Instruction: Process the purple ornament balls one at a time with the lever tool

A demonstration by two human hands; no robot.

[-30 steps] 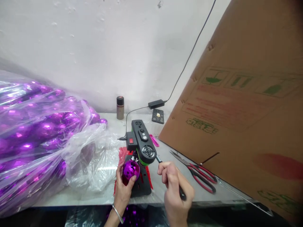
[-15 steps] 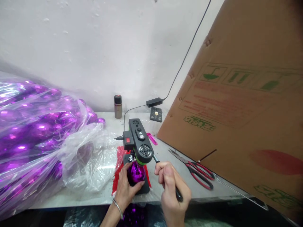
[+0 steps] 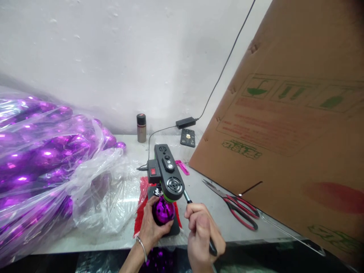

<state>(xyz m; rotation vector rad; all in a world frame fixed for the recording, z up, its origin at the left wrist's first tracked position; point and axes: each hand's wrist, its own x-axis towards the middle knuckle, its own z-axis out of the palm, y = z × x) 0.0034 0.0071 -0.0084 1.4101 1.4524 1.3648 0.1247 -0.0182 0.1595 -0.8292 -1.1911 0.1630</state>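
My left hand is closed around the left and lower sides of a shiny purple ball, with the thumb along its front. The ball sits under the front end of a small black bench machine with round grilles and a red switch. A silver fitting shows just behind the ball. My right hand is wrapped round the black grip of the machine's lever, which slants down toward me. Red sheet lies under the machine's dark base.
A clear plastic bag of purple balls fills the left. Red-handled scissors lie right, beside a large cardboard box. Behind stand a black-capped bottle, a power adapter and a dark flat pad.
My right hand has moved slightly left and down with the lever. The ball appears turned a little in my left hand, which keeps its hold.
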